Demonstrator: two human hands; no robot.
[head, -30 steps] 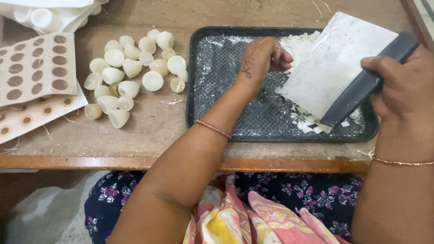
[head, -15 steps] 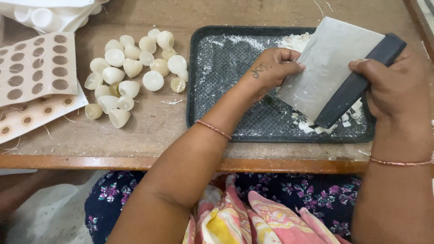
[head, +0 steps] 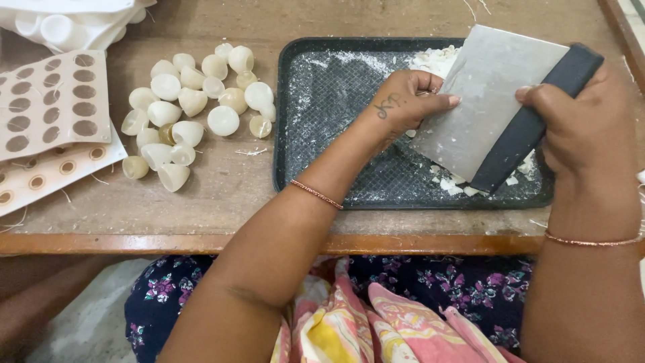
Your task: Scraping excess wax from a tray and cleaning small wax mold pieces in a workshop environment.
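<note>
My right hand (head: 578,128) grips the black handle of a flat metal scraper (head: 487,94), held tilted over a black mesh tray (head: 336,141). My left hand (head: 403,101) is curled with its thumb against the blade's left edge, and it seems to hold a small white piece, mostly hidden by the fingers. White crumbs and powder (head: 437,60) lie on the tray behind and under the blade.
A heap of several cream dome-shaped shells (head: 191,107) lies on the wooden table left of the tray. Pale mould sheets with round cavities (head: 50,107) sit at the far left, white plastic trays (head: 60,23) behind them. The table's front edge (head: 269,242) runs below.
The scraper has swung from lying low at the tray's right to a raised tilt nearer the centre. My left hand has moved right and now touches the blade's edge.
</note>
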